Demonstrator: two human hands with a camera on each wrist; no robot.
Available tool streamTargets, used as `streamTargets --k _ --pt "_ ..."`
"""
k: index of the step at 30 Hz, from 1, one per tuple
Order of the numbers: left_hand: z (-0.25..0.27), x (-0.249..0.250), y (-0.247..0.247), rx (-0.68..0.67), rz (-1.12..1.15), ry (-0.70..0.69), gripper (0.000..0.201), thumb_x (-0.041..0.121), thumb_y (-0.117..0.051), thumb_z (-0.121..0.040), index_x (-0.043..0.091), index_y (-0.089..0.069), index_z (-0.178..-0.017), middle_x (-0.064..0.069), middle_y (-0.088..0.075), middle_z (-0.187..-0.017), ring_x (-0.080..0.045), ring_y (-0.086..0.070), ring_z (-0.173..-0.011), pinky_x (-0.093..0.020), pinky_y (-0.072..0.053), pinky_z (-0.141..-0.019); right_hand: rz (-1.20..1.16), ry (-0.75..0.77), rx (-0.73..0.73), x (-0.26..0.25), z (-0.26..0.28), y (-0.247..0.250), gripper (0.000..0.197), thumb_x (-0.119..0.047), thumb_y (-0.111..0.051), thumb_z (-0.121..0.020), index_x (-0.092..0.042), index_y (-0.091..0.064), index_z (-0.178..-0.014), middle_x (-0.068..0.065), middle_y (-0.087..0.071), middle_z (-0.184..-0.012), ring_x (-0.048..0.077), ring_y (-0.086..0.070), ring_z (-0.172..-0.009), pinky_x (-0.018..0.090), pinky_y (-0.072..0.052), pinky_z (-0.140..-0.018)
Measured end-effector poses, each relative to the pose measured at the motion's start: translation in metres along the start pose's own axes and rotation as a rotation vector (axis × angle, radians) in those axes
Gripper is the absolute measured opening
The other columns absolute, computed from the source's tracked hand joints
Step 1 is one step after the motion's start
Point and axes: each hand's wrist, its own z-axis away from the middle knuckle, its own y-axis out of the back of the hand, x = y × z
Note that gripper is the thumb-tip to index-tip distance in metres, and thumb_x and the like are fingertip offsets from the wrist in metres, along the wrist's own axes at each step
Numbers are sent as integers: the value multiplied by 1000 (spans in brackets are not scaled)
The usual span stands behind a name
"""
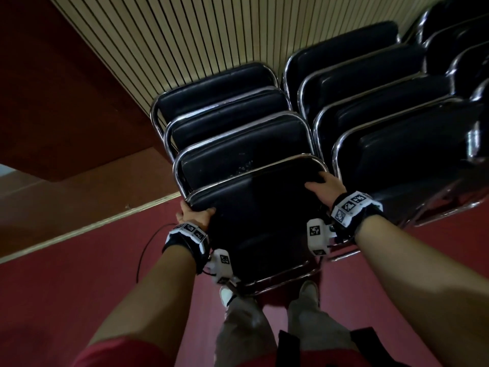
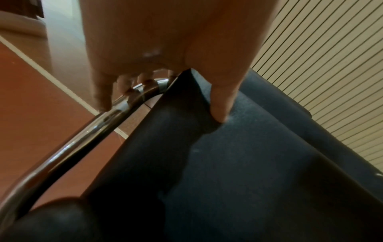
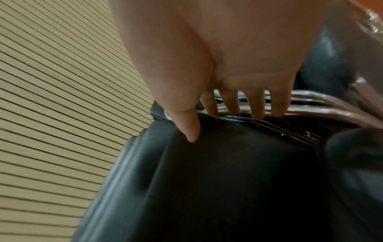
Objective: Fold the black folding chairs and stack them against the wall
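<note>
- Up front, the folded chair (image 1: 254,221) stands at the near end of a row of folded chairs (image 1: 225,107) that leans toward the slatted wall (image 1: 185,35) at 12 o'clock.
- Left hand (image 1: 194,214) grips its top corner at 9 o'clock, fingers curled round the chrome frame (image 2: 116,108), thumb on the cushion.
- Right hand (image 1: 324,188) clasps the corner at 3 o'clock, fingers hooked over the tube.
- A second row (image 1: 370,96) stands just beside, at 2 o'clock.

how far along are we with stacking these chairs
Done: three folded chairs lean against the slatted wall in the left row, with fuller rows to the right. In hand: a fourth folded chair, the left hand and right hand gripping its top corners at the front of the left row. Left: letting it go; no unfolded chairs show in these views.
</note>
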Motion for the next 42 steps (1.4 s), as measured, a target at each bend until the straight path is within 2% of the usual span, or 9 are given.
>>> streamTargets --k 7,12,14,17,21,26,33,38,42 --pt "54 -2 2 -28 349 -178 63 4 -77 -77 17 -53 -134 -9 -68 -113 -30 -66 -106 -41 -52 -101 -103 156 25 -15 32 27 53 -29 -69 -87 -10 -56 -135 7 -63 -125 26 -61 -111 36 -48 -100" --pt "94 13 12 15 316 -264 65 27 -80 -66 13 -61 -127 -6 -70 -114 -25 -67 -107 -39 -51 -102 -345 187 73 -11 76 50 23 -24 -72 -83 -17 -69 -104 -2 -64 -78 16 -59 -75 35 -49 -75" --pt "114 26 16 -14 231 -320 80 43 -76 -56 15 -60 -129 -5 -69 -119 -27 -65 -113 -37 -48 -105 -446 189 113 -5 95 61 35 -25 -74 -81 -14 -67 -114 1 -65 -84 14 -59 -75 30 -48 -71" --pt "144 41 14 -61 216 -419 59 23 -74 -84 11 -51 -137 -9 -60 -126 -27 -58 -118 -31 -42 -106 -504 186 200 14 134 81 39 -24 -74 -85 -17 -60 -121 2 -63 -90 11 -58 -75 23 -47 -69" --pt "177 41 -10 -184 226 -530 53 20 -73 -87 12 -53 -135 -10 -63 -124 -28 -62 -111 -40 -48 -104 -528 154 331 57 192 105 48 -38 -75 -77 -21 -63 -120 6 -69 -110 23 -66 -98 40 -53 -93" --pt "251 37 -54 -322 200 -587 41 25 -72 -86 18 -59 -123 -9 -66 -118 -26 -63 -107 -46 -49 -103 -664 132 468 122 258 140 35 -24 -70 -88 -14 -61 -120 3 -66 -94 19 -61 -78 30 -46 -63" --pt "422 29 -184 -555 63 -830 36 20 -70 -87 14 -61 -121 -10 -66 -113 -22 -59 -93 -42 -50 -95 -890 59 742 280 381 234 16 -21 -70 -89 -24 -63 -104 2 -65 -101 21 -63 -83 33 -47 -69" --pt "609 -45 -330 -848 -82 -984 32 12 -69 -87 7 -63 -119 -13 -67 -105 -22 -58 -89 -40 -50 -94 -1046 -84 1061 454 508 305 12 -20 -69 -90 -26 -63 -98 2 -65 -99 22 -63 -82 38 -48 -72" --pt "775 -134 -431 -1113 -287 -1104 27 21 -72 -83 22 -65 -109 -16 -67 -115 -26 -62 -98 -49 -51 -96 -1149 -198 1308 589 634 344 12 -19 -66 -91 -22 -61 -103 7 -66 -97 22 -61 -80 36 -47 -71"
